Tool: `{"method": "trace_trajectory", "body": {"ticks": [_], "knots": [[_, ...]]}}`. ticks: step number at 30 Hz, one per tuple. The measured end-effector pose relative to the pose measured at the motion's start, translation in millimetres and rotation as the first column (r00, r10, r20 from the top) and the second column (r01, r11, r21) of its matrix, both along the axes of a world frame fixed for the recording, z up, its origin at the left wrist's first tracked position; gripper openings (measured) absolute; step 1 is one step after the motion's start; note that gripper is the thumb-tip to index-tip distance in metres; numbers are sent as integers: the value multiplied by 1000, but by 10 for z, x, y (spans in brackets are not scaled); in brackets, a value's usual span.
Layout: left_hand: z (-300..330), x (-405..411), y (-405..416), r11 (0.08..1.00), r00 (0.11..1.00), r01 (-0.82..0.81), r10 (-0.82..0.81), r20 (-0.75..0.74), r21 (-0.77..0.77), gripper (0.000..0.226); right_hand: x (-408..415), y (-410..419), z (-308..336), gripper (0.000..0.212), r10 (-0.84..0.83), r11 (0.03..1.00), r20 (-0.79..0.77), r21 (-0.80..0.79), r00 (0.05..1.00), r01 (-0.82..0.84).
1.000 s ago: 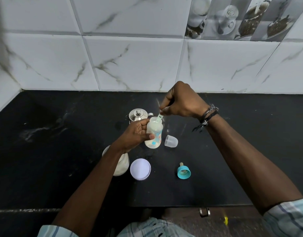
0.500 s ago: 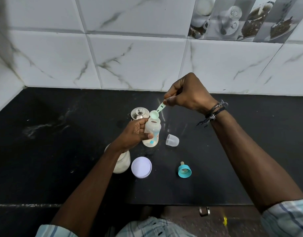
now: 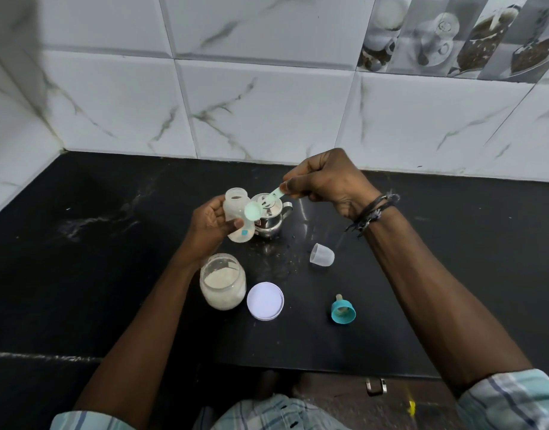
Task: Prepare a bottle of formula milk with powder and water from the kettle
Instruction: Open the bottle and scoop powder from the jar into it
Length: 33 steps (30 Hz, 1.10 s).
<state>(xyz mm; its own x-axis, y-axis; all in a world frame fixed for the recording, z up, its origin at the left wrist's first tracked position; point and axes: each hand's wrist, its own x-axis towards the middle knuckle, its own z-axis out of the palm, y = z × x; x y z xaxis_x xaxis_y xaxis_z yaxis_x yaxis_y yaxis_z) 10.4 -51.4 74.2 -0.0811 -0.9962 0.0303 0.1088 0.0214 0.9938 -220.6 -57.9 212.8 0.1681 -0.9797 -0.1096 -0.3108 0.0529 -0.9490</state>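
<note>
fingers [image 3: 298, 184] of the right hand [image 3: 332, 181] pinch the handle of a pale green scoop [image 3: 260, 204], whose bowl hangs just beside the bottle and looks empty. the left hand [image 3: 209, 226] wraps its fingers and thumb round the baby bottle [image 3: 236, 212], holding it off the black surface [image 3: 80, 259], tilted, with its mouth open and uncovered. a whitish layer sits at the bottom of the bottle; it reads as powder already in, though whether any water is mixed with it cannot be told.

just behind the bottle, on the far side, stands the small steel kettle [image 3: 271, 223], lid on. near the person, the powder jar [image 3: 223, 282] stands open and partly full, its white lid [image 3: 265, 301] lying just to its right. further right lie the teal teat ring [image 3: 343, 310] and, a little farther off, the clear cap [image 3: 322, 255], both apart from the bottle.

as a judgement: the powder step is under way or about done; pouring water from the kettle, screwing on the teat ring, capping and shaking appear to remain. the jar also waits for its lid.
</note>
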Motion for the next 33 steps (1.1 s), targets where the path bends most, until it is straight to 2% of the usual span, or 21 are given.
{"method": "trace_trajectory", "body": {"ticks": [3, 7, 11, 16, 20, 23, 26, 33], "knots": [[25, 139, 41, 998, 998, -52, 51, -30, -23, 105, 223, 67, -196, 6, 52, 999, -63, 15, 997, -51], [14, 271, 63, 996, 996, -89, 89, -4, -15, 96, 521, 136, -533, 8, 123, 989, -231, -49, 965, -137], [6, 328, 92, 994, 994, -106, 106, -2, -8, 93, 794, 208, -771, 7, 139, 962, -480, -141, 866, -233], [-33, 352, 103, 993, 993, -115, 115, -9, 10, 99, 1028, 321, -970, 11, 132, 929, -683, -167, 718, -330], [-98, 366, 94, 994, 994, -111, 111, 10, 18, 102, 1132, 381, -1096, 15, 115, 918, -741, -176, 661, -356], [-130, 353, 74, 993, 993, -114, 113, 22, 24, 95, 1175, 423, -1135, 19, 105, 913, -766, -178, 634, -366], [-162, 336, 65, 994, 994, -108, 108, 22, 21, 89, 1179, 429, -1140, 19, 105, 906, -773, -185, 626, -381], [-213, 336, 66, 993, 994, -104, 103, 20, 48, 91, 1111, 398, -1113, 16, 154, 896, -793, -139, 589, -422]]}}
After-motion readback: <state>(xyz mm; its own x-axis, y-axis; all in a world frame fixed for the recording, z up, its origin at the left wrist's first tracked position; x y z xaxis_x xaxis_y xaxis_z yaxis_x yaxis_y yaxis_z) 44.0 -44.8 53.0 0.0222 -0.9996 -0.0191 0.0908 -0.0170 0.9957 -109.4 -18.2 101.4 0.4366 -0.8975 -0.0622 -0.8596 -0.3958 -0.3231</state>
